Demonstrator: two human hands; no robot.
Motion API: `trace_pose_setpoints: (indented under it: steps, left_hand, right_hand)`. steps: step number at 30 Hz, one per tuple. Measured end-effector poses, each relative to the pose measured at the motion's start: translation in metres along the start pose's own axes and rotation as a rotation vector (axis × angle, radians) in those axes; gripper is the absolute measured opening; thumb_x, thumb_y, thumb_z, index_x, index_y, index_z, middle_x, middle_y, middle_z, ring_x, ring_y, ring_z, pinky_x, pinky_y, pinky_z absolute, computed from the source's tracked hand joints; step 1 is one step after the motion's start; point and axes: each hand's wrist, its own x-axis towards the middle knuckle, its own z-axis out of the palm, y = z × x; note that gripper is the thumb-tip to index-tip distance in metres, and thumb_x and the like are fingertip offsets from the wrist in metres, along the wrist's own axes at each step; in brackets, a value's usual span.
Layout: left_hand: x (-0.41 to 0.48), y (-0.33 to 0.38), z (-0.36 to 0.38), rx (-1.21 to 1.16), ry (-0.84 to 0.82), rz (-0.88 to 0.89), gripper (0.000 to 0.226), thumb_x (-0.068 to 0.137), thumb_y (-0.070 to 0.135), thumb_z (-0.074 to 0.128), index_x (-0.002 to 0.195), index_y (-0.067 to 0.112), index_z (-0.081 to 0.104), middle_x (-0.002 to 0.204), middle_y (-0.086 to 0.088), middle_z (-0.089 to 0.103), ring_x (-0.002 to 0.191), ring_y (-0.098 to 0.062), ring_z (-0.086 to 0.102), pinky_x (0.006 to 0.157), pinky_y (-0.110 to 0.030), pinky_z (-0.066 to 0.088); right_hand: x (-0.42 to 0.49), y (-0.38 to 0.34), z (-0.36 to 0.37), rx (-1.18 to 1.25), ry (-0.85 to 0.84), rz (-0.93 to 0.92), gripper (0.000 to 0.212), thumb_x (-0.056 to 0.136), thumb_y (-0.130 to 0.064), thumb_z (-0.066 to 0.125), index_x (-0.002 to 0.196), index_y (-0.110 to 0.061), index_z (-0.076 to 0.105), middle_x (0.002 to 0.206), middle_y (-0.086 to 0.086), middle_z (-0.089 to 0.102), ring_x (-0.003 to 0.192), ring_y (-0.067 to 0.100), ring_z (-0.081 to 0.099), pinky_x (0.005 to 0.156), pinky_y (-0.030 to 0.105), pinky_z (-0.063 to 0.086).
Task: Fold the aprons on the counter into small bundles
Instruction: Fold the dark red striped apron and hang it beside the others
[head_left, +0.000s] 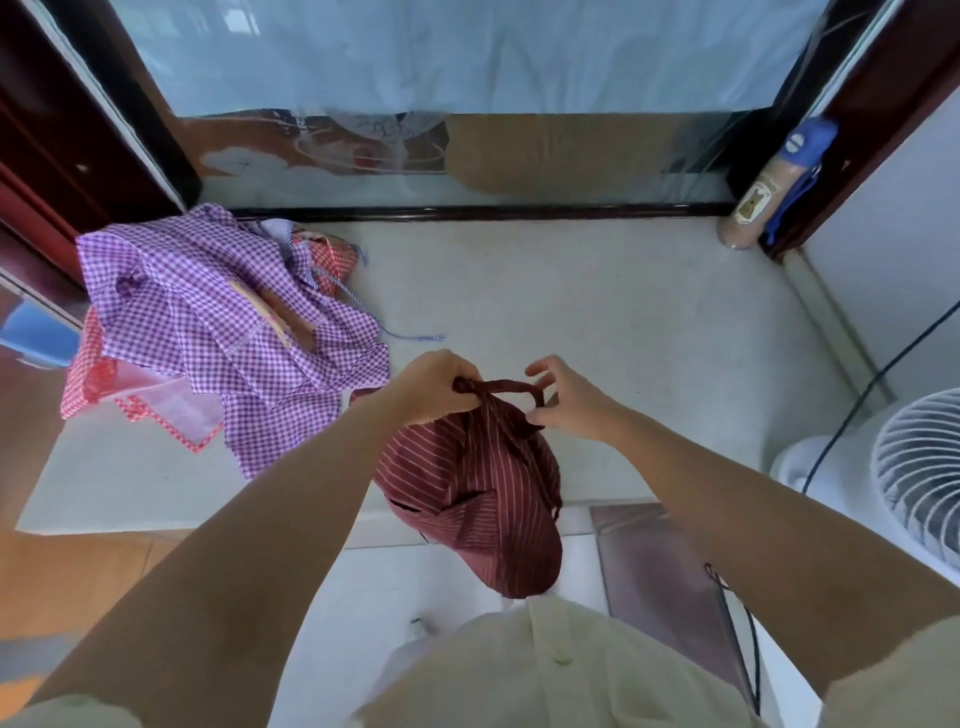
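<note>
A dark red apron with thin white stripes (467, 488) hangs bunched in the air over the counter's front edge. My left hand (434, 387) grips the gathered top of it, where a dark red strap (506, 387) loops across to the right. My right hand (566, 400) pinches the strap's right end between thumb and a finger, the other fingers spread. A purple gingham apron (223, 317) lies crumpled at the counter's left, on top of a red and pink checked apron (140, 395).
The pale counter (597, 322) runs back to a glass pane with a dark frame. A tall brown bottle with a blue cap (763, 202) stands in the back right corner. A white fan (914, 478) and a black cable (883, 374) are at the right.
</note>
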Motion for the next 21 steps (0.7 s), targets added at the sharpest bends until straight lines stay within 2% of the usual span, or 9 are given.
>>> trace_pose_setpoints:
  steps: [1,3,5,8,11,14,17,19,21]
  left_hand:
    - [-0.001,-0.003,0.0,-0.02,0.0,-0.018,0.014,0.087,0.015,0.068,0.099,0.013,0.075,0.062,0.015,0.057,0.049,0.002,0.049,0.049,-0.006,0.036]
    - [-0.005,-0.011,0.001,-0.06,0.005,-0.055,0.013,0.087,0.016,0.069,0.098,0.012,0.075,0.061,0.012,0.058,0.047,0.001,0.048,0.047,-0.008,0.036]
    - [-0.013,-0.018,0.001,-0.102,0.012,-0.09,0.011,0.087,0.016,0.069,0.096,0.012,0.074,0.058,0.011,0.057,0.042,0.002,0.046,0.045,-0.009,0.035]
    - [-0.025,-0.026,0.004,-0.159,0.03,-0.106,0.007,0.086,0.014,0.07,0.092,0.013,0.074,0.054,0.009,0.054,0.038,0.002,0.043,0.043,-0.012,0.033]
    - [-0.04,-0.031,0.009,-0.212,0.032,-0.105,0.005,0.086,0.015,0.07,0.089,0.016,0.074,0.054,0.008,0.053,0.04,0.0,0.04,0.046,-0.014,0.032]
    - [-0.059,-0.039,0.014,-0.256,0.022,-0.11,0.008,0.086,0.012,0.07,0.092,0.013,0.074,0.054,0.007,0.054,0.04,0.0,0.04,0.045,-0.011,0.031]
    - [-0.079,-0.052,0.017,-0.294,0.018,-0.139,0.007,0.087,0.012,0.07,0.091,0.01,0.074,0.054,0.003,0.054,0.04,-0.001,0.039,0.045,-0.016,0.033]
    - [-0.092,-0.063,0.02,-0.307,0.023,-0.205,0.017,0.09,0.025,0.068,0.084,0.009,0.073,0.052,0.003,0.051,0.041,-0.004,0.038,0.045,-0.017,0.033]
    - [-0.101,-0.073,0.026,-0.331,0.058,-0.354,0.042,0.093,0.046,0.058,0.073,0.011,0.068,0.055,0.0,0.051,0.046,-0.009,0.044,0.051,-0.02,0.039]
  right_hand:
    - [0.001,0.0,0.002,-0.009,0.071,-0.009,0.046,0.085,-0.009,0.071,0.124,-0.016,0.046,0.111,0.001,0.052,0.082,0.017,0.06,0.067,0.021,0.046]
    - [0.003,0.002,0.009,0.006,0.148,0.015,0.027,0.086,-0.012,0.069,0.107,-0.013,0.052,0.1,0.003,0.056,0.076,0.015,0.06,0.063,0.022,0.048]
    - [-0.002,0.004,0.017,0.055,0.007,0.101,0.009,0.088,-0.017,0.065,0.091,-0.011,0.059,0.085,0.005,0.063,0.069,0.015,0.066,0.065,0.027,0.055]
    - [-0.014,0.01,0.037,-0.033,-0.222,0.164,0.021,0.086,-0.028,0.07,0.098,-0.011,0.067,0.09,0.003,0.069,0.082,0.015,0.067,0.077,0.03,0.053]
    - [-0.026,0.01,0.072,-0.061,-0.093,0.101,0.033,0.083,-0.031,0.073,0.11,-0.016,0.063,0.101,-0.002,0.066,0.095,0.018,0.064,0.084,0.031,0.05]
    - [-0.03,0.009,0.109,-0.079,0.102,0.016,0.016,0.086,-0.023,0.07,0.098,-0.013,0.07,0.093,0.001,0.068,0.091,0.023,0.066,0.081,0.032,0.049]
    - [-0.039,0.005,0.127,-0.02,0.228,0.0,0.014,0.09,-0.02,0.066,0.095,-0.011,0.075,0.089,0.002,0.072,0.086,0.019,0.067,0.077,0.027,0.047]
    - [-0.046,0.007,0.135,0.028,0.287,0.005,0.013,0.091,-0.019,0.064,0.093,-0.013,0.074,0.088,0.001,0.073,0.082,0.016,0.066,0.077,0.028,0.049]
    - [-0.056,0.007,0.139,0.135,0.245,0.026,0.013,0.091,-0.021,0.062,0.08,-0.021,0.069,0.077,-0.002,0.068,0.075,0.014,0.062,0.072,0.03,0.047]
